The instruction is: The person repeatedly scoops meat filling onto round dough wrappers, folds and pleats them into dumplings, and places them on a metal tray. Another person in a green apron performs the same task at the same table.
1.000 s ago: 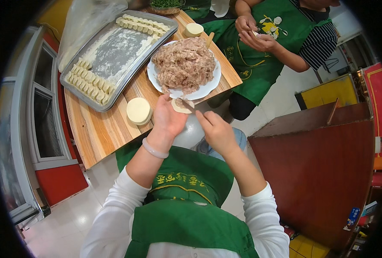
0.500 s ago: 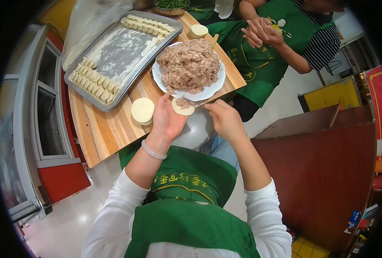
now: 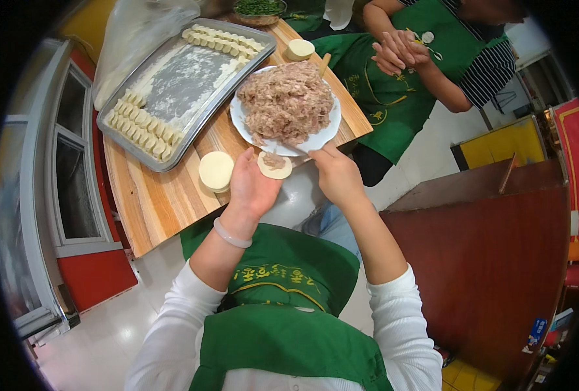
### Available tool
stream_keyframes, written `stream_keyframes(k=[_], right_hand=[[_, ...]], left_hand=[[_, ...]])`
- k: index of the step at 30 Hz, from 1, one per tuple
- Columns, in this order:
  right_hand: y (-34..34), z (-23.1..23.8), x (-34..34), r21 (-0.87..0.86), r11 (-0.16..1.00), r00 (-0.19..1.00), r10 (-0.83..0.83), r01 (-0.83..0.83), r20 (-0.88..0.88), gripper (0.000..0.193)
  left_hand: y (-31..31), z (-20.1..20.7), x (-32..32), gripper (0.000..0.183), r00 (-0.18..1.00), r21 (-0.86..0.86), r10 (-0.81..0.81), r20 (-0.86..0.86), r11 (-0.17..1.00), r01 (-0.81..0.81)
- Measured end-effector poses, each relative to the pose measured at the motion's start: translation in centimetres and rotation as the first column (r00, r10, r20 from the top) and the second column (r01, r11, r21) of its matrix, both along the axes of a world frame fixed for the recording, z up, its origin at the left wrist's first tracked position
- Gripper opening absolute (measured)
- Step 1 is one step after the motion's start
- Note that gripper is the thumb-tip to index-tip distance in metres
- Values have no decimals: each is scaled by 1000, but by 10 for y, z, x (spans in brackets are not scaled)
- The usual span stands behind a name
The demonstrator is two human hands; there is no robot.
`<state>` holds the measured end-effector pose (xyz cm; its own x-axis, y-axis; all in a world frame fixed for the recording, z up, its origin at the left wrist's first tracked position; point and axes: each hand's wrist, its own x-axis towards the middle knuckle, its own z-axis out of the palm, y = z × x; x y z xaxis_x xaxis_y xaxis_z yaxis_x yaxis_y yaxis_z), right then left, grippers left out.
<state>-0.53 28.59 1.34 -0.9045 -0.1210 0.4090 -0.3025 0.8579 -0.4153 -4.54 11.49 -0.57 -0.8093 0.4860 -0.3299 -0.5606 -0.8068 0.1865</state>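
My left hand [image 3: 253,188] holds a round dumpling wrapper [image 3: 277,173] on its fingers, just off the table's near edge. A dab of minced meat lies on the wrapper. Pinched in my right hand [image 3: 339,174] is a thin filling spatula [image 3: 296,150], its tip at the near rim of a white plate [image 3: 333,130]. That plate carries a large mound of minced meat [image 3: 283,101] with a wooden handle sticking out at the back. Left of my left hand sits a stack of round wrappers [image 3: 216,171].
A floured metal tray [image 3: 195,78] holds rows of folded dumplings [image 3: 144,130] on the wooden table [image 3: 149,202]. More wrappers [image 3: 299,49] and a bowl of chopped greens [image 3: 259,10] stand farther back. Across the corner, a co-worker in a green apron [image 3: 393,111] has hands together.
The spatula has left the wrapper and moved up to the plate's rim, leaving the meat on the dough. My left hand dipped slightly. The co-worker's hands have closed together.
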Motion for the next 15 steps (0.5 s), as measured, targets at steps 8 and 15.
stream_keyframes(k=[8, 15], right_hand=[[-19, -3, 42, 62, 997, 998, 38, -34, -55, 26], [2, 0, 39, 26, 999, 998, 35, -34, -47, 32]], left_hand=[[-3, 6, 1, 52, 999, 35, -38, -10, 999, 38], [-2, 4, 3, 51, 998, -93, 17, 66, 996, -11]])
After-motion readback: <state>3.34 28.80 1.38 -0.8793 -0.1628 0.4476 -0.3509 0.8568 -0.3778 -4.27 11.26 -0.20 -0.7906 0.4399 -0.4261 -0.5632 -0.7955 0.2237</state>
